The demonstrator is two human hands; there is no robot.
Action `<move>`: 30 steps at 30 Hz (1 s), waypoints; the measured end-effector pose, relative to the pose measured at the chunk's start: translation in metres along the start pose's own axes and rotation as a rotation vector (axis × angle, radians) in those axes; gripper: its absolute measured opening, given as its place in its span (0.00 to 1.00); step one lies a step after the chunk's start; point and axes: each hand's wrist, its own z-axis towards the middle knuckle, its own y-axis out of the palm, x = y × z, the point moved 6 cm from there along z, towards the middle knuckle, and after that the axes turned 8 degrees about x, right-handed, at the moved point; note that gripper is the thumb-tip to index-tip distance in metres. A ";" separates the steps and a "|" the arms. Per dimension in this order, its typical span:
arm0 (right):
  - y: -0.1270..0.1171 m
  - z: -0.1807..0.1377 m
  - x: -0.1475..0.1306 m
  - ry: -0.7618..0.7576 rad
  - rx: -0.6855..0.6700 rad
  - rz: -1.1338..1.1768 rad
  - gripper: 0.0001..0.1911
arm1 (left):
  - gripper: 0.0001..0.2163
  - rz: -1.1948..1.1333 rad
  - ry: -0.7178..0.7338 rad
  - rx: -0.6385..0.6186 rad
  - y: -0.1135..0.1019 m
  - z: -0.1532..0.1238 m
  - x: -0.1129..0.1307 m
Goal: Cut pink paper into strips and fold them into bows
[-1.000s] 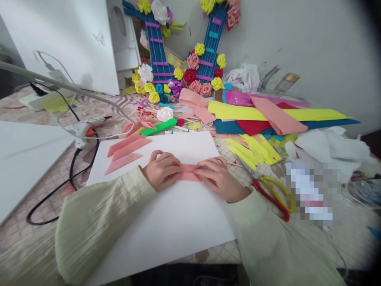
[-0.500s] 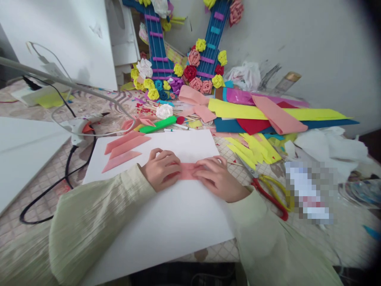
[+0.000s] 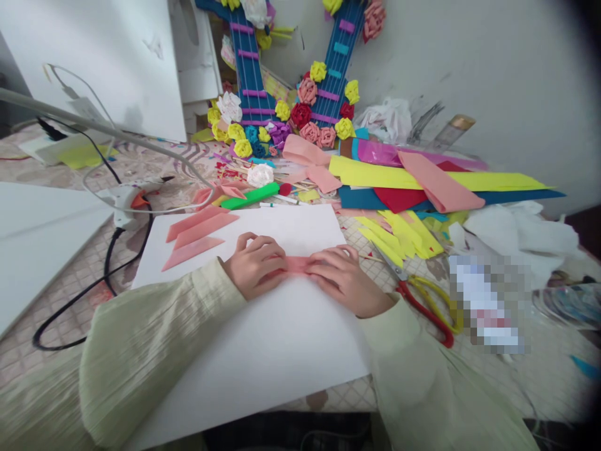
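A pink crepe paper strip stretches between my two hands over a white sheet. Its left end is under the curled fingers of my left hand. My right hand pinches the right end, with fingers bent and thumb tucked out of sight. The strip's lower edge looks folded or rolled upward and is a little blurred. Several pink paper strips with slanted ends lie on the sheet's upper left part. Scissors with red and yellow handles rest just right of my right hand.
At left lies a white glue gun with a black cord. Yellow paper pieces and long paper strips are heaped at right. Behind stand blue guitar-shaped pieces with paper flowers. A green stick lies beyond the sheet.
The visible pink strip between my hands has become narrower, its lower edge now turned up. Both hands stay almost in the same place.
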 end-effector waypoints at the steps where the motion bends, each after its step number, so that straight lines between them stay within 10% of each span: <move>1: 0.000 0.000 0.000 0.002 0.001 0.001 0.10 | 0.07 0.000 0.001 -0.004 0.001 0.000 0.000; 30: 0.004 0.007 0.016 0.204 0.231 0.149 0.09 | 0.13 -0.079 -0.183 -0.033 0.003 0.002 -0.013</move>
